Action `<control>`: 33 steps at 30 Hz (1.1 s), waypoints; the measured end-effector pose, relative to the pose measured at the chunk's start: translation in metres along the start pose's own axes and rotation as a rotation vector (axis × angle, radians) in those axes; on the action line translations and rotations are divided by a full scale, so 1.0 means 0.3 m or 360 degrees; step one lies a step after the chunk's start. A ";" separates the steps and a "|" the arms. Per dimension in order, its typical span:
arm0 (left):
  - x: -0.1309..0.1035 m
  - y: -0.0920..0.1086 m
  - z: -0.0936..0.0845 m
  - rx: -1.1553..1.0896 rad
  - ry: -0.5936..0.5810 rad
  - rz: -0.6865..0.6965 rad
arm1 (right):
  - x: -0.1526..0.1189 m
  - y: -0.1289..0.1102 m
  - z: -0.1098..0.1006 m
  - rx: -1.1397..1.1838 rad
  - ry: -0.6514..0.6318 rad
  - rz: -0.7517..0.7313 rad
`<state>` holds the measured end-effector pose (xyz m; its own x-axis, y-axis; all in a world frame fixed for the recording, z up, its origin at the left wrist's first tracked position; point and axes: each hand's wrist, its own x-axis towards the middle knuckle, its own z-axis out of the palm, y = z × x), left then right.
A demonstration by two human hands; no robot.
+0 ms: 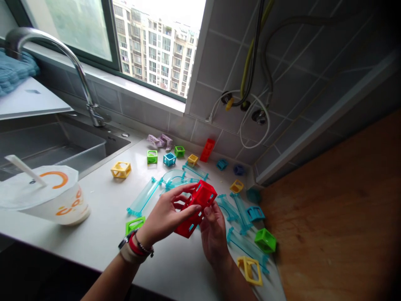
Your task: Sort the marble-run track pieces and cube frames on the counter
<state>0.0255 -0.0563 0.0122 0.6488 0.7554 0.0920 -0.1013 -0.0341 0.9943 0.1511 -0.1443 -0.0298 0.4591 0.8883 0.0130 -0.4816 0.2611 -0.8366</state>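
Note:
A red block piece (205, 193) with small openings is held above the counter, tilted. My left hand (171, 213) grips it from the left, thumb across its front. My right hand (214, 230) holds its lower right side with the thumb and fingers. Around and behind the hands lie clear teal track pieces (145, 196). A green cube frame (135, 225) sits beside my left wrist, and a yellow frame (249, 270) lies beside my right forearm. Another red piece (207, 150) leans near the tiled wall.
A drink cup (73, 205) with a straw stands at the left, by the sink (94, 146) and the faucet (72, 54). Several small coloured cube frames are spread along the counter (106, 234). A wooden surface (328, 217) borders the right side.

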 end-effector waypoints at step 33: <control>-0.032 -0.007 -0.149 -0.0815 -0.0746 0.0072 | 0.125 -0.611 0.291 -0.2456 -0.1525 -0.0606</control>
<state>-0.0143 -0.0343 0.0067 0.8812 0.3941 0.2610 -0.4040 0.3415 0.8486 0.1914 -0.1259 0.1718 -0.4256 0.8990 0.1036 0.8083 0.4291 -0.4031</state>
